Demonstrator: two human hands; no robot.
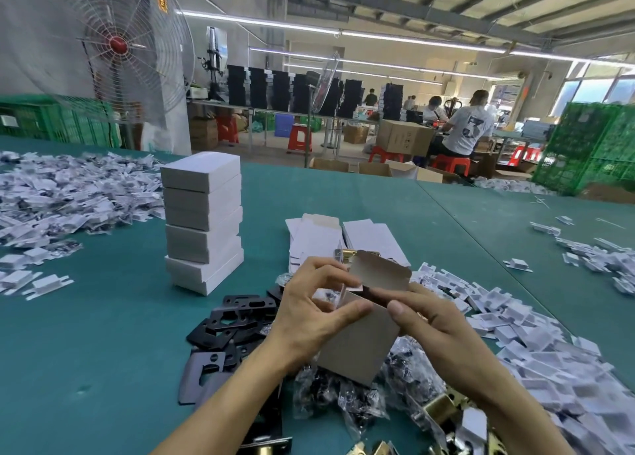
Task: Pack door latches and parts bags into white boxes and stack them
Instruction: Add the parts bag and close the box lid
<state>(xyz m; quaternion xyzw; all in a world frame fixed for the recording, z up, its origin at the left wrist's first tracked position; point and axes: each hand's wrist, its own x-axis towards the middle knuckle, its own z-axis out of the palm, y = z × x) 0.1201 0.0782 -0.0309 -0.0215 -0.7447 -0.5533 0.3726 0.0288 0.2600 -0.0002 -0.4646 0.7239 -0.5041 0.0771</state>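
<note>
Both hands are on one box. The left hand [316, 303] grips its left side, thumb laid across the front near the open mouth and fingers curled over a small side flap. The right hand [422, 320] pinches the right edge, thumb in front and fingers behind. The white box [360, 341] is held off the table [103, 334] at centre, mouth up, with its lid flap [381, 272] standing open at twelve o'clock. I can't tell what's inside.

At ten o'clock from the box stands a stack of closed boxes [202, 228]. At twelve, just behind the flap, flat unfolded cartons [319, 238] lie on the table. Black plates [233, 320] are heaped at eight o'clock, and clear parts bags [343, 389] lie beneath the box at six. Brass latches [439, 410] sit at five, with a drift of white trays [536, 351] at four.
</note>
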